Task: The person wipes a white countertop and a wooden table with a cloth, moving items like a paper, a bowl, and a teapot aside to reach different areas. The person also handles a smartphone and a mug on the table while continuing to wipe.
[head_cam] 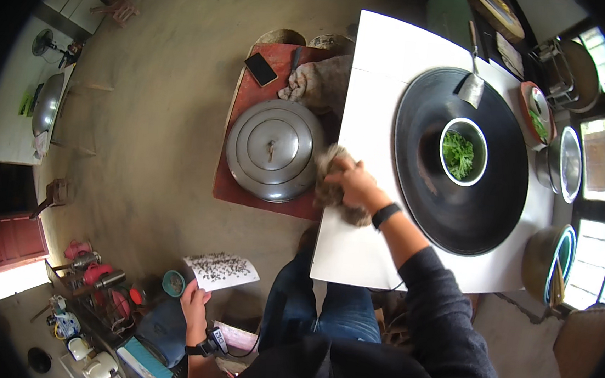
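Observation:
My right hand (353,182) presses a brown-grey cloth (330,183) on the left edge of the white stove top (353,251); the cloth is slightly blurred. Out to the lower left, my left hand (195,300) grips a white sheet (209,285) by its corner, and many small dark bits lie on the sheet. Right of the cloth a large black wok (418,145) is set into the stove top. A metal bowl (485,163) with green leaves (458,152) stands inside the wok. A metal spatula (471,90) rests across the wok's far rim.
Left of the stove, a red table (235,192) carries a round metal lid (271,146), a phone (261,69) and a crumpled cloth (319,83). Metal basins (568,164) and a deep pot (539,261) line the right side. Near my left hand are a teal cup (173,283) and a blue container (160,332).

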A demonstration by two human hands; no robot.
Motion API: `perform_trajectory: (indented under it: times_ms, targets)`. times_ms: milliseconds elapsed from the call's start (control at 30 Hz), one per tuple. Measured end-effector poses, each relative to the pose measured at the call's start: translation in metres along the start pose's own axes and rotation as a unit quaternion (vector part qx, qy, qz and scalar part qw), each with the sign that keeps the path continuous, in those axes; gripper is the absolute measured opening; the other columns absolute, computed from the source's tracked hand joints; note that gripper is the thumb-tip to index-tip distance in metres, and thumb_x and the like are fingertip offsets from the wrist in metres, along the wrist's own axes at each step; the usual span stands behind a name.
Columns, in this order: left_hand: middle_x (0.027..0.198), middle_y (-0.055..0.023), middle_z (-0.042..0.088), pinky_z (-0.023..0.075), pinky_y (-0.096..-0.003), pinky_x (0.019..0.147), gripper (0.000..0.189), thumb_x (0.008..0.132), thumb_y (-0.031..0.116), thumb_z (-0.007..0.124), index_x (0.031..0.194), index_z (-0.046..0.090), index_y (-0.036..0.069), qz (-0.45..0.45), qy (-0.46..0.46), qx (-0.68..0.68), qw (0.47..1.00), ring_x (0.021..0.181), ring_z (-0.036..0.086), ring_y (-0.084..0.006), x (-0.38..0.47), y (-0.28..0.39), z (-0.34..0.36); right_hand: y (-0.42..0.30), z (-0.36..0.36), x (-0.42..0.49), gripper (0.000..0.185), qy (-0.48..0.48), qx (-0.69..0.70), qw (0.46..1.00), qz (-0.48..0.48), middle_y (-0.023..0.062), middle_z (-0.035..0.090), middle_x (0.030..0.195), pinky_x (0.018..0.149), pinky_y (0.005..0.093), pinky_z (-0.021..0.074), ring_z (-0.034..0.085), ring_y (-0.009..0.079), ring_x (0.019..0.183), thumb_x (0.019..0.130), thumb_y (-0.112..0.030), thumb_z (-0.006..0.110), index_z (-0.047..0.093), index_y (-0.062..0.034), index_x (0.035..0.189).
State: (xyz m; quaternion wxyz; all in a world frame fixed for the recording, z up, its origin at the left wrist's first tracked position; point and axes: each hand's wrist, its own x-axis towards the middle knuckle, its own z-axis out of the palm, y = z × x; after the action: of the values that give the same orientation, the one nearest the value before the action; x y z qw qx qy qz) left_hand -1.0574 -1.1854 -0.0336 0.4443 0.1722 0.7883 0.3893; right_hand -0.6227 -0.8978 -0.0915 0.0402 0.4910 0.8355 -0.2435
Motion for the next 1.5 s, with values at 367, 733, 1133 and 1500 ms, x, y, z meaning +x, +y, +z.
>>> perform_trajectory:
  times_ms: [367, 733, 1133, 1500]
  targets:
    - [0.111, -0.0073, 0.064, 0.0553, -0.0304, 0.083, 0.037, 0.09, 0.003, 0.053, 0.126, 0.059, -0.003, 0.077, -0.077, -0.011, 0.994, 0.098, 0.062, -0.0147, -0.002, 0.036, 0.029, -0.126, 0.082, -0.154, 0.048, -0.062, 0.025, 0.997, -0.037, -0.0009, 0.037, 0.148, 0.09, 0.0467, 0.0556, 0.043, 0.0467, 0.125, 0.079, -0.011, 0.066, 0.067, -0.0347, 0.121]
    - [0.109, -0.0068, 0.065, 0.0552, -0.0305, 0.082, 0.038, 0.091, 0.002, 0.052, 0.128, 0.058, -0.002, 0.082, -0.097, 0.003, 0.992, 0.095, 0.063, -0.0141, 0.001, 0.053, 0.05, -0.059, 0.076, -0.299, 0.062, 0.042, 0.109, 0.97, 0.211, -0.0007, 0.042, 0.146, 0.098, 0.0437, 0.0518, 0.049, 0.0388, 0.113, 0.066, 0.004, 0.065, 0.068, -0.0324, 0.117]
    - [0.107, -0.0051, 0.067, 0.0527, -0.028, 0.081, 0.037, 0.091, 0.006, 0.052, 0.126, 0.06, 0.002, 0.084, -0.083, -0.015, 0.993, 0.091, 0.064, -0.0137, 0.007, 0.038, 0.031, 0.06, 0.044, -0.477, 0.063, 0.206, 0.113, 0.83, 0.505, 0.0199, 0.056, 0.124, 0.099, 0.0408, 0.0477, 0.057, 0.039, 0.114, 0.059, -0.004, 0.07, 0.066, -0.0155, 0.121]
    - [0.11, -0.0063, 0.065, 0.0545, -0.0295, 0.081, 0.037, 0.09, 0.004, 0.053, 0.126, 0.061, 0.001, 0.063, -0.034, -0.042, 0.997, 0.095, 0.063, -0.0147, -0.004, 0.014, 0.0, 0.018, -0.004, -0.344, 0.079, 0.146, 0.704, 0.666, 0.198, 0.0073, 0.058, 0.128, 0.107, 0.0311, 0.0392, 0.054, 0.0221, 0.121, 0.071, 0.005, 0.072, 0.044, -0.0059, 0.145]
